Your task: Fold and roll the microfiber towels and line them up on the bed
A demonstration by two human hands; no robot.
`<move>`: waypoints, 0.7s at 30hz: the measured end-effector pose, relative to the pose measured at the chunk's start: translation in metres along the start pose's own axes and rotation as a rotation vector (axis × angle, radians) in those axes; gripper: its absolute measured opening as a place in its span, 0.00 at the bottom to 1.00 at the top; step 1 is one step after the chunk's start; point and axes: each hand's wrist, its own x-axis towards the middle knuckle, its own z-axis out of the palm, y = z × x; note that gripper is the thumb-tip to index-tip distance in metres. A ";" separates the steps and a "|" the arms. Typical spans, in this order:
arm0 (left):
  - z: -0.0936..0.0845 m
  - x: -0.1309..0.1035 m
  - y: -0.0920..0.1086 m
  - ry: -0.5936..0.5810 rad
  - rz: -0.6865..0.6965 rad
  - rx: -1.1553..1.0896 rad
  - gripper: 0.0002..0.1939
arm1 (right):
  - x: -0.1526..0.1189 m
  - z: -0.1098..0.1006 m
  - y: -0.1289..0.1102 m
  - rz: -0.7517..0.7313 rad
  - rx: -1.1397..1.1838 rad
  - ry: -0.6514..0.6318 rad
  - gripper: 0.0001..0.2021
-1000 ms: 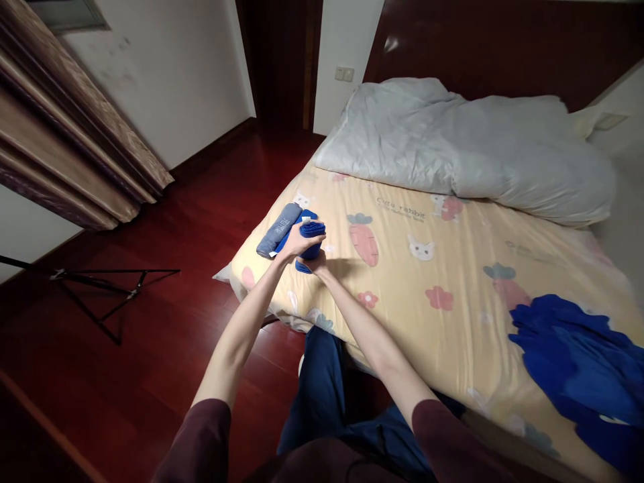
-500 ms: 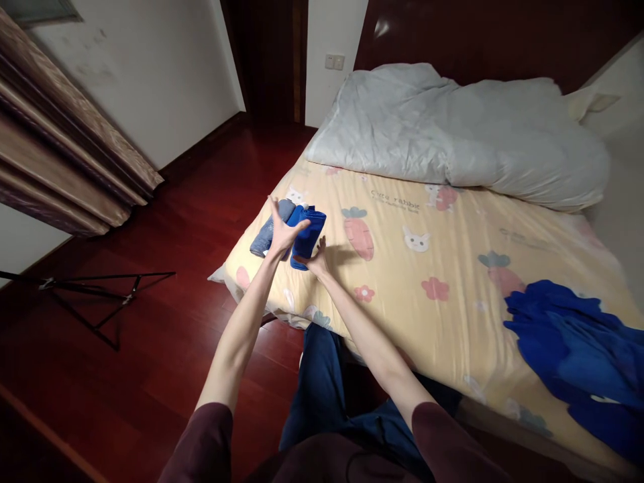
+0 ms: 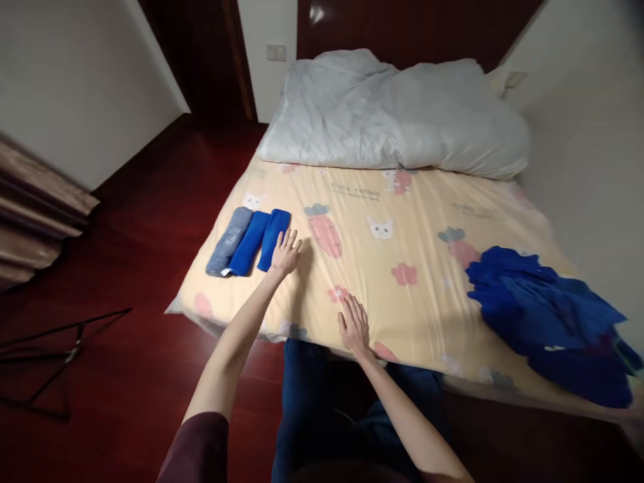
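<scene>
Three folded cloth bundles lie side by side at the left of the bed: a grey-blue one [image 3: 230,243] with pale lettering, a blue one [image 3: 248,245] in the middle, and another blue bundle [image 3: 272,235] on the right. My left hand [image 3: 286,253] is at the right edge of that last bundle, fingers spread and holding nothing; whether it touches the cloth I cannot tell. Over the near edge of the bed is my right hand [image 3: 355,327], empty, its fingers stretched out. A crumpled heap of blue clothes [image 3: 548,315] lies at the right.
The bed's yellow patterned sheet [image 3: 433,235] lies under everything. A pale grey quilt [image 3: 392,114] is bunched by the dark headboard [image 3: 412,27]. On the red floor at the left stand black tripod legs [image 3: 75,349], with a curtain [image 3: 35,208] behind.
Both hands have let go of the right-hand blue bundle, which now lies beside the others. My right hand has drawn back towards me and right. The view has turned right.
</scene>
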 end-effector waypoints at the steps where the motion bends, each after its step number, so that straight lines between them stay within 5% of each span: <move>1: 0.009 0.015 -0.004 -0.032 -0.009 0.036 0.28 | -0.001 0.000 0.002 -0.003 -0.017 0.004 0.28; 7: 0.040 0.071 -0.045 -0.089 -0.122 0.246 0.35 | 0.012 0.011 0.003 0.020 -0.005 0.017 0.31; 15: 0.014 0.055 -0.098 -0.084 -0.199 0.388 0.34 | 0.014 0.007 0.007 0.057 0.074 0.000 0.32; 18: 0.018 0.048 -0.092 -0.026 -0.213 0.375 0.33 | 0.017 0.007 0.007 0.027 0.025 0.025 0.31; 21: 0.040 0.021 -0.048 0.015 -0.160 0.285 0.33 | 0.019 0.007 0.007 0.017 -0.002 0.051 0.30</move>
